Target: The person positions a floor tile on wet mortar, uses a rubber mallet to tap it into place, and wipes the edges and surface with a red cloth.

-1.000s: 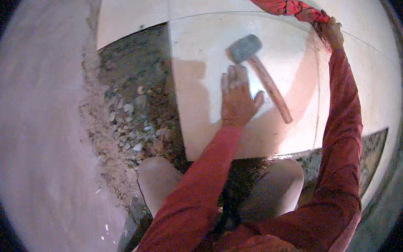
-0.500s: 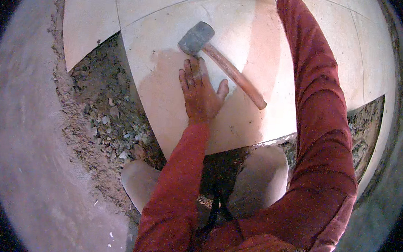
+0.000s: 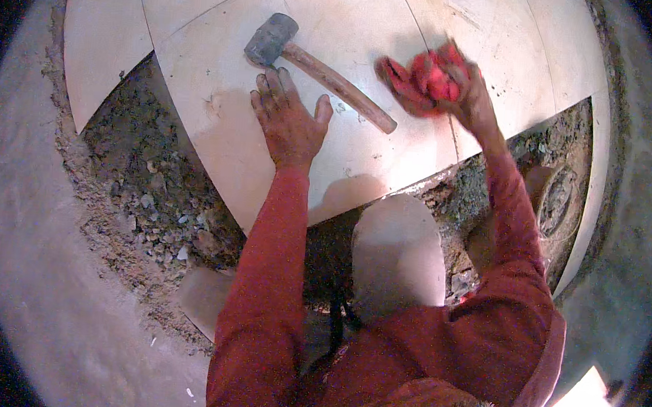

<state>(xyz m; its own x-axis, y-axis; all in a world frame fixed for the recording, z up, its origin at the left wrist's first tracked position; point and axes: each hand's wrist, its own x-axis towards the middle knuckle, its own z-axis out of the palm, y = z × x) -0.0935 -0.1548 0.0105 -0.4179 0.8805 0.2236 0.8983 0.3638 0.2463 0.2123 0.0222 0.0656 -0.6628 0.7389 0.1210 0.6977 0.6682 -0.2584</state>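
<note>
My left hand lies flat on a cream floor tile, fingers spread, with nothing in it. Just beyond its fingertips rests a rubber mallet with a dark head and a wooden handle slanting to the near right. My right hand grips a crumpled red cloth over the joint between two tiles. Both the cloth and the hand are smeared by motion, and the cloth hides part of the fingers.
Bare soil with broken stone lies along the near left edge of the tiles. More rubble shows at the right, with a round container in it. Grey floor borders the left side.
My right hand has come back from the far edge, bringing the red cloth into view. The view has shifted, so the tiles and mallet appear further left. My left hand still lies flat.
</note>
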